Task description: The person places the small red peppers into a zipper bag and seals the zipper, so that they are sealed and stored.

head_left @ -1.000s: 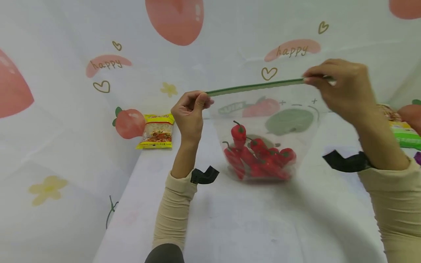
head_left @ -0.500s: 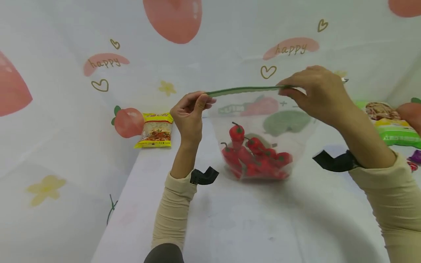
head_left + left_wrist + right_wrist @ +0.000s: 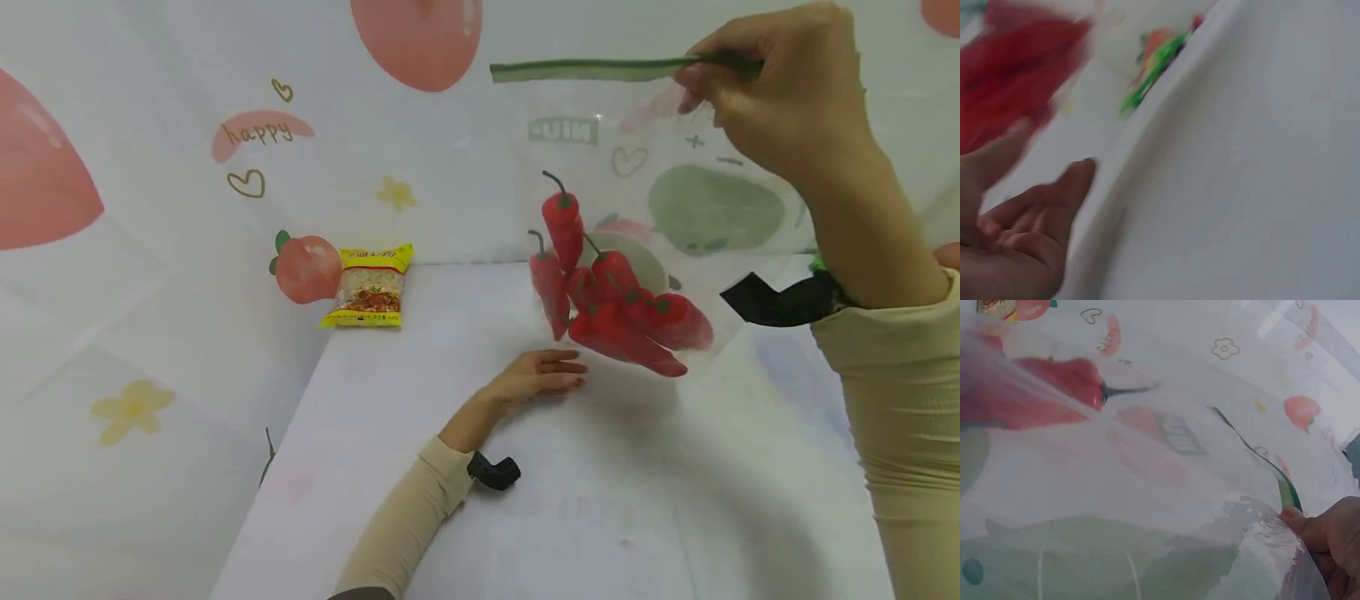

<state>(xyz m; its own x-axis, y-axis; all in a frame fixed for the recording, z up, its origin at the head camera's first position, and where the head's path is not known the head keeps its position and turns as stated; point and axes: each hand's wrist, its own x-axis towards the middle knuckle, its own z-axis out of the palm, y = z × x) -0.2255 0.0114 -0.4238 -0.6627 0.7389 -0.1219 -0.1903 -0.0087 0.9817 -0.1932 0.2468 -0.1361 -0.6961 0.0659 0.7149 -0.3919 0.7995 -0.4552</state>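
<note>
A clear zip bag (image 3: 716, 208) with a green zip strip (image 3: 585, 72) hangs above the table, several red peppers (image 3: 615, 329) in its lower part. My right hand (image 3: 798, 108) pinches the strip near its right end; the left end is free and the top looks closed. In the right wrist view, the thumb of that hand (image 3: 1335, 540) presses on the green strip, and one pepper (image 3: 1054, 387) shows through the plastic. Below the bag's lower left corner is my left hand (image 3: 536, 377), fingers extended and holding nothing. Blurred red peppers (image 3: 1019, 62) appear above it in the left wrist view.
A yellow food packet (image 3: 371, 287) stands at the back left of the white table (image 3: 375, 433), against a printed cloth backdrop (image 3: 450, 183). Blurred colourful packages (image 3: 1160, 62) lie at the far side in the left wrist view.
My left hand has let go of the strip's left end and dropped below the bag. My right hand has slid inward along the strip, then lifted the bag higher.
</note>
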